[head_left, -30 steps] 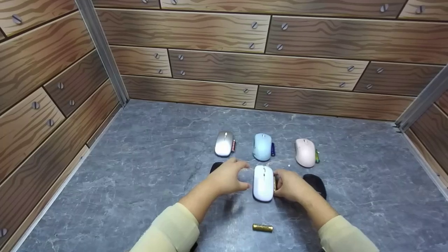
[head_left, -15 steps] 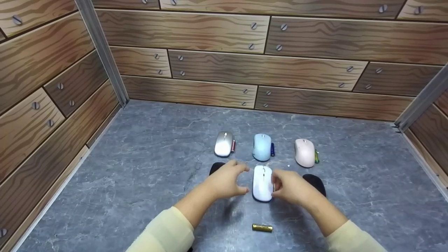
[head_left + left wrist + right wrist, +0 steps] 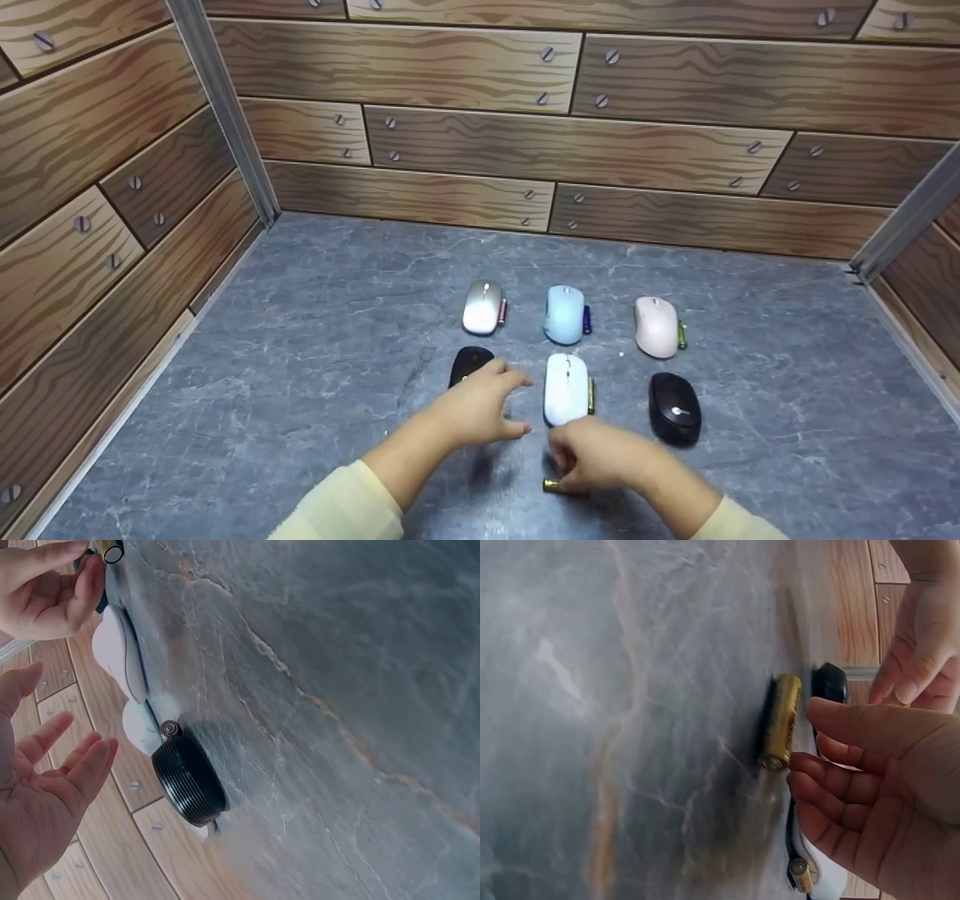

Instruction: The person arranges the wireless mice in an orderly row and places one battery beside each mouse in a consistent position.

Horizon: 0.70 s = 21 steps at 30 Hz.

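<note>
A gold battery (image 3: 553, 486) lies on its side on the grey marbled surface, near the front. My right hand (image 3: 600, 454) is right over it, thumb and fingertips at the battery (image 3: 782, 722) in the right wrist view, the fingers loosely bent. Just beyond is a white mouse (image 3: 566, 390) with another gold battery (image 3: 591, 396) along its right side. My left hand (image 3: 480, 405) hovers left of the white mouse, thumb and fingers spread apart with nothing between them. It partly covers a black mouse (image 3: 470, 363).
Farther back, a silver mouse (image 3: 482, 307), a light blue mouse (image 3: 564, 315) and a pink mouse (image 3: 656, 328) stand in a row, each with a battery at its right. Another black mouse (image 3: 675, 409) sits at right. Wood-patterned walls (image 3: 465, 139) enclose the surface.
My right hand has left the battery beside the white mouse and come toward the front, over the loose gold battery. My left hand has shifted slightly nearer the front.
</note>
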Motion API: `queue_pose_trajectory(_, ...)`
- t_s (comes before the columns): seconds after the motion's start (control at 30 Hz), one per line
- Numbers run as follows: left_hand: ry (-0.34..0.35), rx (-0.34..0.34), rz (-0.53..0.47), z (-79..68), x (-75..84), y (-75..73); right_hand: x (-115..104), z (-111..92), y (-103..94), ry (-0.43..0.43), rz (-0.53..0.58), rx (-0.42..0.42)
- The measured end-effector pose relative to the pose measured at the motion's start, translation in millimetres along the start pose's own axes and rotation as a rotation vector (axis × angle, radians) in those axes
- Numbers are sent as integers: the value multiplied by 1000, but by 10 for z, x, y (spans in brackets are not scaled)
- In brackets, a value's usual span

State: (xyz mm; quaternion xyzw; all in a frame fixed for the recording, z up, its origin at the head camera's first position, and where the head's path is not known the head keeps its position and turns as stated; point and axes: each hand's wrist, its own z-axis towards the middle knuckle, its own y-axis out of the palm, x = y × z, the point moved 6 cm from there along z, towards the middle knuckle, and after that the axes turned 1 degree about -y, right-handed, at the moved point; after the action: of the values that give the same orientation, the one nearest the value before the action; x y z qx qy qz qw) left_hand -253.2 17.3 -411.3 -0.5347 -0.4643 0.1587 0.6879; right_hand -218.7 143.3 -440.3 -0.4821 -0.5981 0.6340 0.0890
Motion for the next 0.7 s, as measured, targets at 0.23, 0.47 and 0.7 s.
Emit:
queue_pose_trajectory(0.23, 4, -7, 1, -9, 4, 9, 5, -1, 56, -9, -48, -8)
queue_pose_trajectory(0.47, -2, -14, 1, -21, -6, 14, 48, 0, 51, 38, -72, 7)
queue_pose_trajectory(0.7, -5, -15, 7, -30, -16, 9, 67, -37, 5, 73, -86, 27)
